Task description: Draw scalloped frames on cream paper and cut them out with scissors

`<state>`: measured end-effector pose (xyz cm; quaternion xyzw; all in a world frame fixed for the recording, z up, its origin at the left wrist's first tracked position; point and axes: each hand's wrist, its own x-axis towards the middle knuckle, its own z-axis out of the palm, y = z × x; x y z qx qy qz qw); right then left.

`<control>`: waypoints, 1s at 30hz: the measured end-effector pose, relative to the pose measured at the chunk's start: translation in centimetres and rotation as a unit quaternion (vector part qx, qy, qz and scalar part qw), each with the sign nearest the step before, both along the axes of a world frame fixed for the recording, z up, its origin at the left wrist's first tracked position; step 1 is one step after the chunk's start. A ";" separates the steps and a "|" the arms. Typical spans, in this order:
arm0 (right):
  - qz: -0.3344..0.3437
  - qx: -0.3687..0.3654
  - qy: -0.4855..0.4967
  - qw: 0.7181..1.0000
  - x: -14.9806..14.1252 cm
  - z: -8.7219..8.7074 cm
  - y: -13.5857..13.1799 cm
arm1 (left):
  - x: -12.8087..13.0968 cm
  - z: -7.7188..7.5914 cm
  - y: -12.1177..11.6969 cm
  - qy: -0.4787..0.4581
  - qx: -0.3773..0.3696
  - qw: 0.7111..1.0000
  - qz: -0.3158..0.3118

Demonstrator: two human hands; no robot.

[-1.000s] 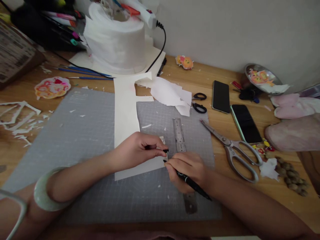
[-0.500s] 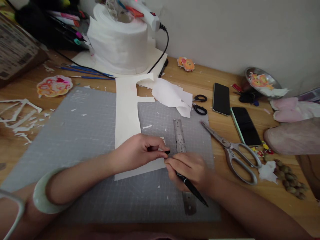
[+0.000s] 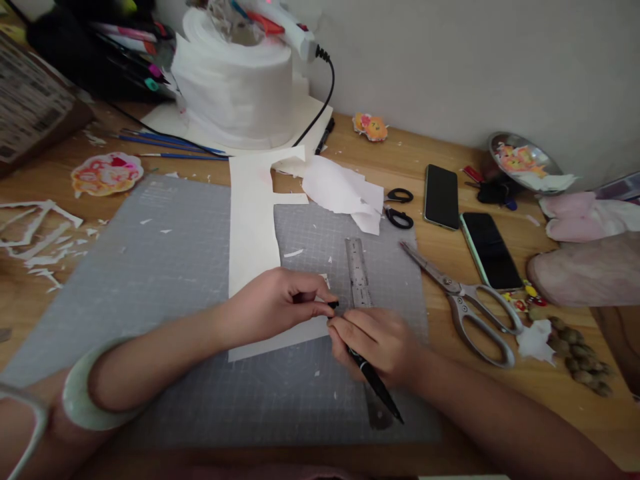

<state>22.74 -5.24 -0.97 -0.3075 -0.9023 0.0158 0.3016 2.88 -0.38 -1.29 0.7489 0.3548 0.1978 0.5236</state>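
Observation:
My left hand (image 3: 275, 303) is closed, thumb and forefinger pinching a small black piece (image 3: 333, 305) that may be a pen cap; most of it is hidden. Right beside it, my right hand (image 3: 377, 340) is wrapped round a black marker pen (image 3: 373, 379), whose lower end sticks out below the palm toward me. The two hands' fingertips nearly meet. Beneath my left hand lies a cut strip of white paper (image 3: 254, 227). A steel ruler (image 3: 357, 263) runs under my right hand, its middle covered.
A grey cutting mat (image 3: 185, 267) bears paper scraps. To the right are large scissors (image 3: 457, 293), black-handled scissors (image 3: 399, 218), two phones (image 3: 441, 197) and a metal bowl (image 3: 547, 157). Behind stand a white roll (image 3: 240, 93) and a glue gun (image 3: 293, 30). Brushes (image 3: 170, 141) lie at the back left.
The marker pen's lower end has swung slightly left and downward in my right hand. My left hand keeps its pinch in nearly the same place.

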 end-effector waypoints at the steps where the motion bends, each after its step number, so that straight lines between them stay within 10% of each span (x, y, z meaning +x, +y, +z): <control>1: -0.001 -0.001 0.003 1.000 0.0 0.0 0.0 | 0.0 0.0 0.0 0.001 0.000 1.000 -0.001; 8: -0.006 -0.025 0.031 0.999 0.2 -0.1 0.1 | -0.1 -0.1 -0.1 0.013 0.002 1.000 -0.001; 19: -0.080 -0.255 0.117 0.956 0.1 0.8 0.7 | 0.0 0.3 0.0 0.013 0.002 1.000 -0.012; 30: -0.112 -0.261 0.170 0.943 0.2 0.4 1.0 | 0.1 0.4 -0.1 0.019 -0.009 1.000 -0.012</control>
